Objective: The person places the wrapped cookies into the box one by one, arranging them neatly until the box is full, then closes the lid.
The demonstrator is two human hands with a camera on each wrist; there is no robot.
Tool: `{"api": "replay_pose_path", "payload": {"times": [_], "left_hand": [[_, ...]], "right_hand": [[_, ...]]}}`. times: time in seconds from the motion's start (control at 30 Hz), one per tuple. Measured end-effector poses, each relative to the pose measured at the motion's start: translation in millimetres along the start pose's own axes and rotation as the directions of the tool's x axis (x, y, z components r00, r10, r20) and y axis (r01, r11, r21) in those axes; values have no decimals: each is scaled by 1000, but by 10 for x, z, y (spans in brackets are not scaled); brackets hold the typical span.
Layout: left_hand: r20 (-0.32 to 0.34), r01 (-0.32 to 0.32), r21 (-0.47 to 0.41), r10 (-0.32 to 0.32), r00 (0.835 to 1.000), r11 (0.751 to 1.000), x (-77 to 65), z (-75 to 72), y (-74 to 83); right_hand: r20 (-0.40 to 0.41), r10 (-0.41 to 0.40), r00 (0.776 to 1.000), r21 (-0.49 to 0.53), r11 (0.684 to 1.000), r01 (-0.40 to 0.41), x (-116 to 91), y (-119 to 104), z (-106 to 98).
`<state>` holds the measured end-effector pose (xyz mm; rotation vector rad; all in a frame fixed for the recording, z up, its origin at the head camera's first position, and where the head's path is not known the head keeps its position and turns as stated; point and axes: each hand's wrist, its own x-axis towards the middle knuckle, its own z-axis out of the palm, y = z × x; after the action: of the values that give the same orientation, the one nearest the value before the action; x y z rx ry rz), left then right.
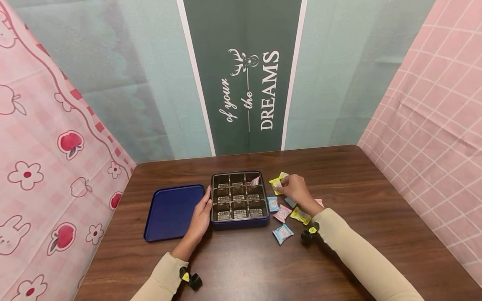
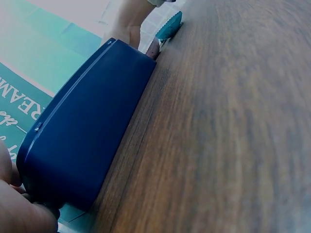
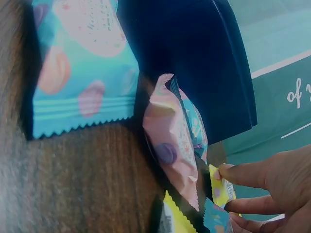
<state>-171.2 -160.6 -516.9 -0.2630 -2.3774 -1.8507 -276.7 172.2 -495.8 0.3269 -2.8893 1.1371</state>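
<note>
A dark blue box (image 1: pixel 241 224) stands on the table with a black divided tray (image 1: pixel 238 196) in it. One pink wrapped candy (image 1: pixel 255 181) sits in the tray's far right compartment. My left hand (image 1: pixel 202 215) rests against the box's left side, fingers fairly straight along it. Right of the box, the thumb and fingers of my right hand (image 1: pixel 296 189) pinch a yellow wrapped candy (image 3: pixel 222 189) at the table. Around that hand lie a blue candy (image 1: pixel 273 204), a pink candy (image 1: pixel 282 213), another yellow candy (image 1: pixel 301 215) and a nearer blue candy (image 1: pixel 283 233).
A blue lid (image 1: pixel 173 213) lies flat to the left of the box. The brown wooden table (image 1: pixel 241 263) ends at a green printed cloth (image 1: pixel 244 83) behind, with pink cloths (image 1: pixel 45 146) at both sides.
</note>
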Motion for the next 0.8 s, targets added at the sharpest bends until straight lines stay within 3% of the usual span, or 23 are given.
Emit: {"api": "replay_pose_path", "payload": {"times": [0.17, 0.8], "left_hand": [[15, 67, -15, -67, 998, 998, 18, -8, 18], [6, 71, -19, -71, 997, 997, 24, -7, 19]], "right_hand": [[-7, 7, 1000, -3, 1000, -7, 6, 4, 14], [4, 50, 999, 21, 998, -51, 27, 38, 25]]}}
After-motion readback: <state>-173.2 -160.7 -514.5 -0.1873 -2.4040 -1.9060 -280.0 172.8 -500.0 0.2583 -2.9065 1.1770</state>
